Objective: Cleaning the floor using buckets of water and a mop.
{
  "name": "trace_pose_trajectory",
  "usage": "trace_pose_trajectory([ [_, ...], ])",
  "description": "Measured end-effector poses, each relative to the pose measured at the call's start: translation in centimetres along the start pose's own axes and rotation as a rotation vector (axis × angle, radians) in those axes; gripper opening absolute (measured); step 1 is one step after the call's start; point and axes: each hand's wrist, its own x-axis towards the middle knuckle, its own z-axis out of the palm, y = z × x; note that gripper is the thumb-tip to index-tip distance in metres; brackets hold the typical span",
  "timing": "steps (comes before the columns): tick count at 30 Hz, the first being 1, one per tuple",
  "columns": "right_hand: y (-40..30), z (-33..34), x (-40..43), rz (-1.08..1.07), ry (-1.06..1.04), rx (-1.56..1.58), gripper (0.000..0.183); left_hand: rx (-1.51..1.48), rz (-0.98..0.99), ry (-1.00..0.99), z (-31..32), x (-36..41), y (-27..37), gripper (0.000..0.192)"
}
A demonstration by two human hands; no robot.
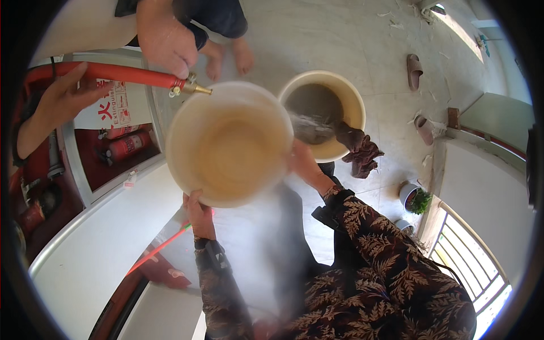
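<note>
My left hand (199, 216) grips the near left rim of a cream plastic basin (233, 148). My right hand (304, 163) holds the same basin at its right side. Its inside looks blurred, so how much it contains is unclear. Over its far left rim points the brass nozzle (197, 88) of a red hose (123, 75). Another person's hands (168, 42) hold that hose. Right of the basin, a cream bucket (359, 102) stands on the floor with dark water (316, 104) in it. A wet dark cloth (361, 153) hangs over its rim.
At left, an open fire cabinet (68, 157) holds red extinguishers (129, 144). The other person's bare feet (242, 55) stand beyond the basin. Slippers (414, 72) and a potted plant (420, 200) are on the tiled floor (335, 46) at right. A red stick (159, 248) lies lower left.
</note>
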Motion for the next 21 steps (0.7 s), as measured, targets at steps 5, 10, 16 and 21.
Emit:
trace_pose_trajectory([
  [5,1.5,-1.2,-0.2,-0.136,0.191,0.250,0.037,-0.003,0.042,-0.015,5.1,-2.5,1.0,0.036],
  [10,1.7,-2.2,-1.8,-0.078,0.130,0.267,0.041,0.059,0.110,-0.026,6.1,-4.5,1.3,0.036],
  [16,3.8,2.3,-6.5,-0.084,0.321,-0.160,0.035,0.161,0.119,-0.036,4.3,-9.0,3.8,0.037],
  [21,3.5,5.2,-8.1,-0.407,0.247,-0.175,0.041,0.077,0.183,-0.002,1.7,-12.4,5.5,0.034],
])
